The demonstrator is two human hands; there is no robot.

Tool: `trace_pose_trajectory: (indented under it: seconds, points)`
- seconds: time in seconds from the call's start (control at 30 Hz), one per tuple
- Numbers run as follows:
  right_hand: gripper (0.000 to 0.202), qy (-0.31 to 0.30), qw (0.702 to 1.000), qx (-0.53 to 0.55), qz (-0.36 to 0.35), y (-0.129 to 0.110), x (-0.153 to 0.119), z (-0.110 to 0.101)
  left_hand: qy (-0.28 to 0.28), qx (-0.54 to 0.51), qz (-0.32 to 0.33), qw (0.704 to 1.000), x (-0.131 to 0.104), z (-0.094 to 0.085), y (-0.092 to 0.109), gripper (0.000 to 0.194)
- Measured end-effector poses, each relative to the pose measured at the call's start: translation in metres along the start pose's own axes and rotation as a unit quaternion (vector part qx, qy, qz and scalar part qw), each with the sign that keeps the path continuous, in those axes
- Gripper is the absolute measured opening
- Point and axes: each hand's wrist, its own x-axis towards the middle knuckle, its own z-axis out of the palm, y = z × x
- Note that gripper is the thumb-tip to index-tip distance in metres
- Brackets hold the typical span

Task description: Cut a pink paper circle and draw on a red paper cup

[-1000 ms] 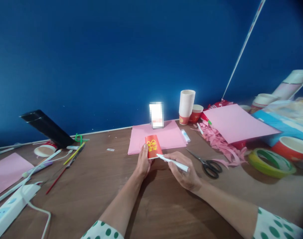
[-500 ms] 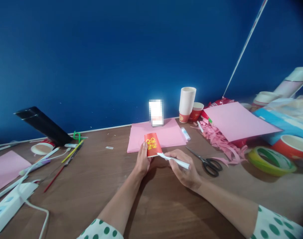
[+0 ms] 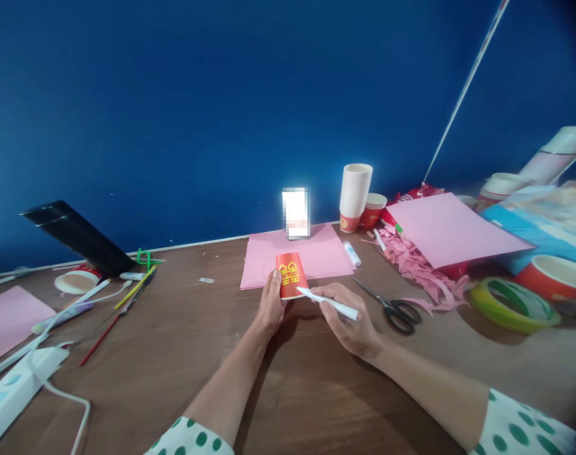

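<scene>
A red paper cup (image 3: 290,275) with yellow characters is held in my left hand (image 3: 271,301), the thumb on its printed side. My right hand (image 3: 347,325) grips a white pen (image 3: 333,304). Its tip touches or nearly touches the cup near its lower right edge; I cannot tell which. Beyond the cup lies a stack of pink paper (image 3: 259,259), with a bright, blurred-out screen (image 3: 296,213) standing at its back. A glue stick (image 3: 352,253) rests at the paper's right edge. Black-handled scissors (image 3: 402,315) lie to the right of my right hand.
At the back stand stacked paper cups (image 3: 356,196). On the right are pink paper shreds (image 3: 418,268), a pink sheet (image 3: 458,227) and a roll of green tape (image 3: 515,309). The left side holds a black bottle (image 3: 84,237), paintbrushes (image 3: 122,313) and a power strip (image 3: 23,392).
The pen tip has shifted slightly up and left, onto the cup's printed side near its lower edge. The cup has turned a little in my left hand.
</scene>
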Motion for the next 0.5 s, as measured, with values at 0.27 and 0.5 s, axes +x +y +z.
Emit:
trace_pose_trajectory:
  seconds: [0.27, 0.5]
  points:
    - [0.019, 0.005, 0.999, 0.008, 0.036, 0.0039, -0.0037, -0.0009, 0.023, -0.032, -0.024, 0.999, 0.0015, -0.0006, -0.0014, 0.034]
    - [0.019, 0.005, 0.998, 0.031, 0.052, 0.0085, -0.0066, 0.0004, 0.030, -0.021, -0.021, 0.999, -0.0005, 0.0024, 0.0021, 0.032]
